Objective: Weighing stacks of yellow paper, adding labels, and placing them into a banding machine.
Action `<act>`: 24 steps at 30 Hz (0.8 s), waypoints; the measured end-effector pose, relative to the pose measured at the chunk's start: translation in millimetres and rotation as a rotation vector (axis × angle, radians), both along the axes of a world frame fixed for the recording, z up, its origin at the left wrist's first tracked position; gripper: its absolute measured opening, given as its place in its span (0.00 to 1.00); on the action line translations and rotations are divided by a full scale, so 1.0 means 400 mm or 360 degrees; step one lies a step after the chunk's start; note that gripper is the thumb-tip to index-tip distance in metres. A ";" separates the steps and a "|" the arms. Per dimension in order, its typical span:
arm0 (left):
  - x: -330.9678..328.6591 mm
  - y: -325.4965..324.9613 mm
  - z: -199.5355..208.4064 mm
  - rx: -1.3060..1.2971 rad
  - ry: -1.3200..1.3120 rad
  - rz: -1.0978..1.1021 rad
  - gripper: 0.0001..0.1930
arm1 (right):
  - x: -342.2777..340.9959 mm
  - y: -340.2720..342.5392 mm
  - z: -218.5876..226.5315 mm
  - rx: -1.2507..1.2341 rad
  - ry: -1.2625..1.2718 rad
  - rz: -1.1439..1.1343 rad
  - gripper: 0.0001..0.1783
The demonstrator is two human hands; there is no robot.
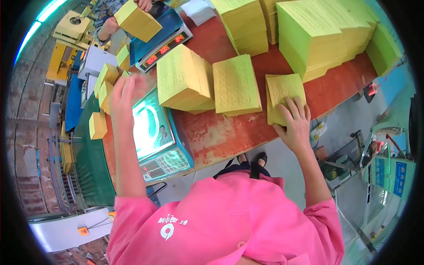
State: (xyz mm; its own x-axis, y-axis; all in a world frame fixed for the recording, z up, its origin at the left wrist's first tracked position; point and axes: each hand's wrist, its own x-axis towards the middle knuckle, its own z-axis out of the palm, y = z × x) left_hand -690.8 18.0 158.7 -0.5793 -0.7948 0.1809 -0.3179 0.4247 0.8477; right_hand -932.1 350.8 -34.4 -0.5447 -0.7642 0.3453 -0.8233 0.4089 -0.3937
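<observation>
A person in a pink shirt (229,207) stands at a red counter (216,141), seen from above. The right hand (295,126) touches a thin stack of embossed yellow sheets (282,86), its fingers spread over the top face and its thumb at the near edge; whether it grips them, I cannot tell. Left of this hand, beside the thin stack, stands a thicker yellow stack (236,84), then a taller one (183,77) farther left. Beyond the hand rise a high pile (242,28) and, more to the right, a broad row of piles (309,39). The left hand (125,95) is raised (its fingers are a blur), so I cannot tell whether it is loose or holding something. Just to its right is a scale with a shiny plate (152,126). Ahead of it sits a second scale (164,52) with a blue tray and glowing red digits, over which a co-worker (106,8) holds a yellow block (139,22). To its left, small yellow blocks (98,126) line a green surface (90,168).
</observation>
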 end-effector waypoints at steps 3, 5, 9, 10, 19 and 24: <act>-0.082 -0.139 -0.028 -0.0424 -0.0286 -0.0057 0.25 | 0.014 -0.005 0.017 0.0093 0.0005 -0.0025 0.34; -0.132 -0.218 -0.081 -0.0663 -0.0332 -0.0172 0.26 | 0.036 -0.007 0.035 -0.0026 -0.0040 -0.0084 0.34; -0.185 -0.279 -0.256 -0.0684 -0.0539 -0.0539 0.31 | 0.093 -0.028 0.066 -0.0176 -0.0028 -0.0210 0.31; -0.199 -0.275 -0.271 -0.0718 -0.0569 -0.0576 0.33 | 0.107 -0.030 0.063 -0.0319 -0.0184 -0.0203 0.29; -0.208 0.045 -0.105 -0.1489 -0.0089 -0.0487 0.27 | 0.058 0.054 0.017 -0.0702 -0.0188 -0.0739 0.23; -0.241 0.344 -0.212 -0.0858 -0.0136 -0.1104 0.19 | -0.042 0.125 -0.042 -0.0517 -0.0541 -0.0869 0.20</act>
